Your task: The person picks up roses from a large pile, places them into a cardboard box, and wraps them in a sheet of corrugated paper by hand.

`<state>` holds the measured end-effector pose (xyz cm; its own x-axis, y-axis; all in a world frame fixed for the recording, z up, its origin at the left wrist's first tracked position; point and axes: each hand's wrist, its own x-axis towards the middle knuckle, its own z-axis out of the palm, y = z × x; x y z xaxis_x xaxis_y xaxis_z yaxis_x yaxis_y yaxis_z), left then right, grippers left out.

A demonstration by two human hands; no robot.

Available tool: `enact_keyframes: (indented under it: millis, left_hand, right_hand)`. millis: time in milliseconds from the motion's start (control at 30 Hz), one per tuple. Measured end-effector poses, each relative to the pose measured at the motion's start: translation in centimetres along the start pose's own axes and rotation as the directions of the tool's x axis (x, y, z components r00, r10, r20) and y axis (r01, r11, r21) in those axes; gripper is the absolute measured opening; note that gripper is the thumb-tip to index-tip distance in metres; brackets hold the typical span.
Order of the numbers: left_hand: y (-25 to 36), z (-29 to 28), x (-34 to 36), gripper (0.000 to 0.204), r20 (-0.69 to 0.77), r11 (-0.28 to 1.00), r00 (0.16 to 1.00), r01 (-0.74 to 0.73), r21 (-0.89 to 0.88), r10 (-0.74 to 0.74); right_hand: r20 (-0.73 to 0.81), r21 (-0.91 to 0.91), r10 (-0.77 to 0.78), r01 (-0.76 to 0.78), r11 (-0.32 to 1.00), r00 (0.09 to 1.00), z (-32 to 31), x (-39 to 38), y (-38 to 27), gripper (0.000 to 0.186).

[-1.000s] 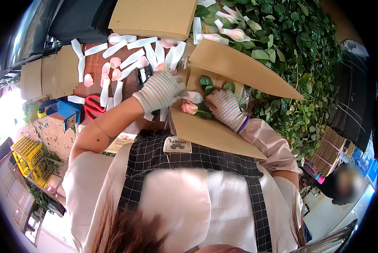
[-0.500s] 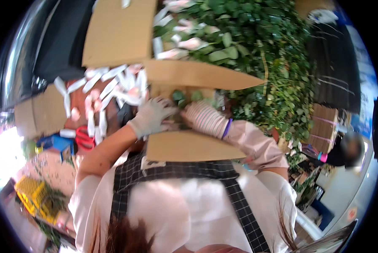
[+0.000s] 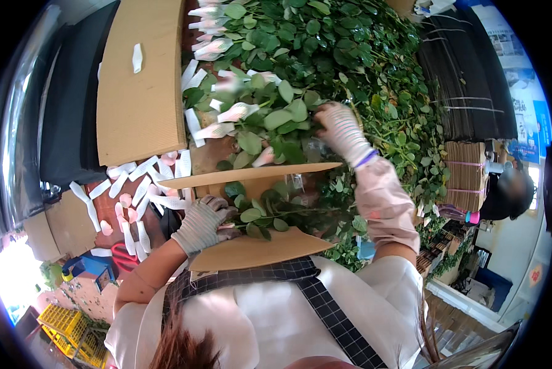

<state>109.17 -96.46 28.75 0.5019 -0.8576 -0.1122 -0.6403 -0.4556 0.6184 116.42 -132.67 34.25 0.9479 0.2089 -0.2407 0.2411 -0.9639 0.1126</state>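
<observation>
My left hand (image 3: 203,226), in a pale striped glove, is closed at the left end of an opened sheet of brown cardboard (image 3: 260,251). Leafy rose stems (image 3: 263,212) lie in the fold to the right of its fingers; what the fingers enclose is hidden. My right hand (image 3: 338,128), gloved too and with a purple band at the wrist, reaches past the cardboard's far flap (image 3: 251,175). Its bent fingers are closed among the leaves on rose stems. To its left lie pink roses (image 3: 234,112) in white net sleeves, heads pointing left.
Stacked flat cardboard (image 3: 142,104) stands at the far left. Loose white sleeves (image 3: 142,189), pink petals and red scissors (image 3: 124,255) lie below it. A mass of leafy stems (image 3: 362,55) covers the right side. Further right, a person (image 3: 514,190) is beside tied cardboard bundles (image 3: 465,175).
My right hand has left the cardboard fold and moved away and right to the rose pile. My left hand stays at the cardboard's left end. The view has shifted.
</observation>
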Motion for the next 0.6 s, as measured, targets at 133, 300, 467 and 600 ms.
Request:
enact_keyframes:
  millis: [133, 300, 467, 600]
  left_hand:
    - [-0.1, 0.2, 0.0, 0.054, 0.04, 0.997, 0.999, 0.034, 0.067, -0.037]
    - [0.7, -0.3, -0.4, 0.055, 0.01, 0.979, 0.994, 0.105, 0.174, -0.108]
    - [-0.2, 1.2, -0.7, 0.047, -0.119, 0.986, 0.992, 0.065, 0.155, -0.047]
    - [0.4, 0.2, -0.4, 0.04, 0.122, 0.979, 0.98, 0.136, 0.152, -0.155]
  right_hand:
    - [-0.514, 0.116, 0.114, -0.063, 0.991, 0.85, -7.8, -2.9, 3.9, 0.036]
    - [-0.667, 0.275, 0.272, -0.111, 0.955, 0.694, -12.7, -7.6, 5.3, 0.043]
    - [-0.689, 0.342, 0.155, 0.129, 0.931, 0.708, -9.7, -15.4, 0.7, 0.038]
    - [-0.154, 0.345, 0.106, -0.047, 0.937, 0.982, -4.0, -16.6, -6.4, 0.051]
